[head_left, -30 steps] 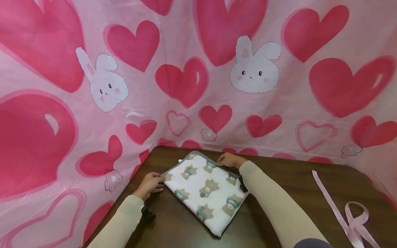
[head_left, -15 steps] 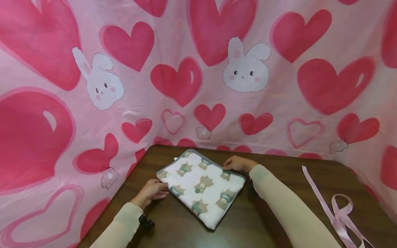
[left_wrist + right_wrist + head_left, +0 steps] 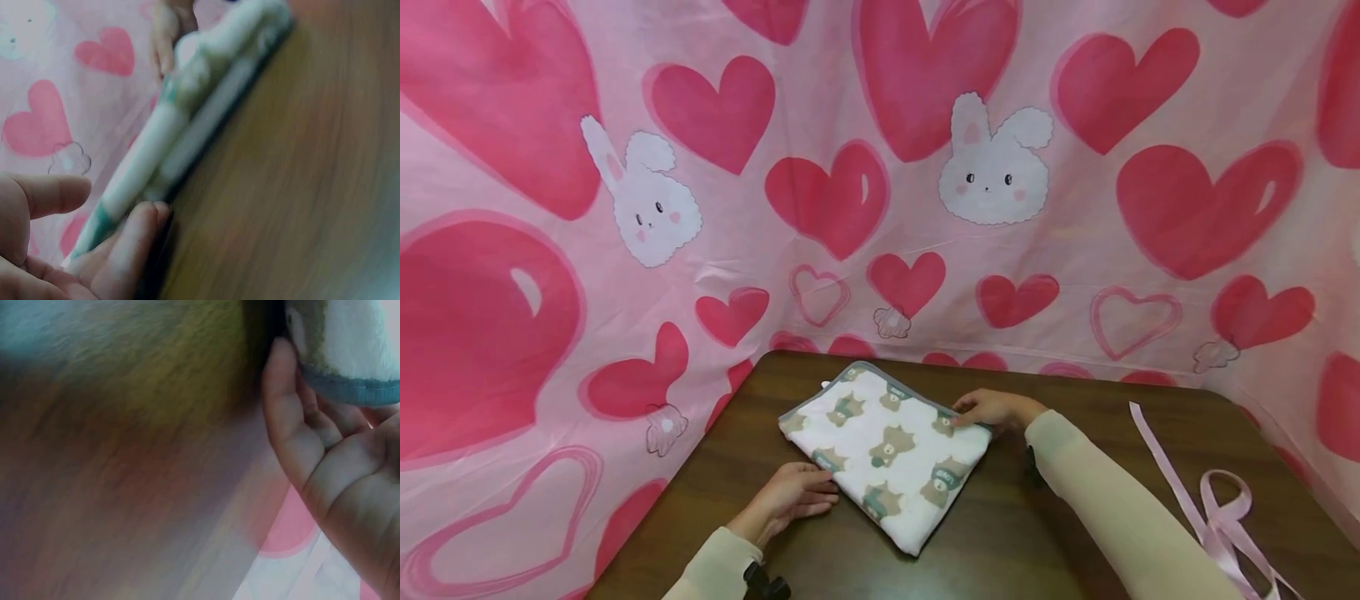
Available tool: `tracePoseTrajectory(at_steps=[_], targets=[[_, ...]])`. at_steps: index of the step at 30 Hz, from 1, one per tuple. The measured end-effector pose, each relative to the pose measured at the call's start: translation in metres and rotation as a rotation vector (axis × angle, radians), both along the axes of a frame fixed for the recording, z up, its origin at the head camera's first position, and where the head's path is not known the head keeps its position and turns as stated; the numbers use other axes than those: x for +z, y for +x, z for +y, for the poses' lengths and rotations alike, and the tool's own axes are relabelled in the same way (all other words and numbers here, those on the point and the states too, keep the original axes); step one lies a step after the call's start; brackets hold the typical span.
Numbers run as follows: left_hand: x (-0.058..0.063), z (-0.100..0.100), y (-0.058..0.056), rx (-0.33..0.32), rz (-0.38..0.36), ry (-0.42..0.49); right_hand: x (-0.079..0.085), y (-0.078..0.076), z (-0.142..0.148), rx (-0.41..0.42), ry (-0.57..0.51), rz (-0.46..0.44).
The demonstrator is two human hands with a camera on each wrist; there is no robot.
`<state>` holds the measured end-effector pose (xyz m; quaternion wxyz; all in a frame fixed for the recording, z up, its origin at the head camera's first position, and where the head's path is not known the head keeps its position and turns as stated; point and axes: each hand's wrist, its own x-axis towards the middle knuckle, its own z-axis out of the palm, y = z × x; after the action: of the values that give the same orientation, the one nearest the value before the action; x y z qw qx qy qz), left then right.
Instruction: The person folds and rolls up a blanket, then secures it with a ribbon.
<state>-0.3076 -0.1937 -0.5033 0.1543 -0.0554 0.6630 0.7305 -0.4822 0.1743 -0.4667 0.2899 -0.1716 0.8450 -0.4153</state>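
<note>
A folded white fleece blanket (image 3: 891,446) with brown bears and grey edging lies slantwise on the table, its layers stacked. My left hand (image 3: 793,497) touches its near left edge. In the left wrist view the left fingers (image 3: 128,256) lie against the side of the fold, and the thumb stands apart from it. At the blanket's right corner, my right hand (image 3: 1000,408) rests on the top and the edge. The right wrist view shows fairly straight right fingers (image 3: 290,419) beside that corner, with some fingertips hidden by the fleece (image 3: 350,344).
A pink ribbon (image 3: 1221,521) trails loosely over the right side of the brown table (image 3: 1075,442). Behind and to the left hangs a pink cloth with hearts and rabbits (image 3: 992,167). A small white bit, perhaps a tag (image 3: 825,384), shows at the blanket's far left edge.
The left hand has slid down the near left edge. The right hand has moved along the far edge to the right corner. Over the last half second, the blanket has stayed almost still.
</note>
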Motion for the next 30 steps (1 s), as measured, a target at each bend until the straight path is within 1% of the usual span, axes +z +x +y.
tracePoseTrajectory(at_steps=[2, 5, 7, 13, 16, 19, 22, 26, 30], targets=[[-0.001, 0.007, 0.006, -0.002, -0.010, 0.049, 0.000, 0.003, 0.003, -0.023, -0.012, -0.024], [-0.002, 0.018, 0.014, -0.019, -0.025, 0.116, -0.002, 0.006, 0.008, -0.037, -0.047, -0.028], [-0.002, 0.026, 0.018, -0.035, -0.035, 0.143, -0.003, 0.007, 0.010, -0.042, -0.068, -0.032], [-0.002, 0.045, 0.025, -0.048, -0.063, 0.184, -0.008, 0.010, 0.015, -0.020, -0.116, -0.028], [-0.004, 0.054, 0.029, -0.072, -0.079, 0.205, -0.012, 0.011, 0.017, -0.004, -0.151, -0.030], [-0.007, 0.062, 0.033, -0.100, -0.091, 0.236, -0.018, 0.012, 0.018, -0.007, -0.179, -0.040], [-0.009, 0.072, 0.036, -0.114, -0.098, 0.259, -0.022, 0.012, 0.020, -0.015, -0.192, -0.030], [-0.009, 0.090, 0.039, -0.125, -0.094, 0.270, -0.024, 0.010, 0.019, -0.010, -0.197, 0.012], [-0.009, 0.106, 0.042, -0.117, -0.101, 0.293, -0.026, 0.009, 0.017, -0.013, -0.193, 0.039]])
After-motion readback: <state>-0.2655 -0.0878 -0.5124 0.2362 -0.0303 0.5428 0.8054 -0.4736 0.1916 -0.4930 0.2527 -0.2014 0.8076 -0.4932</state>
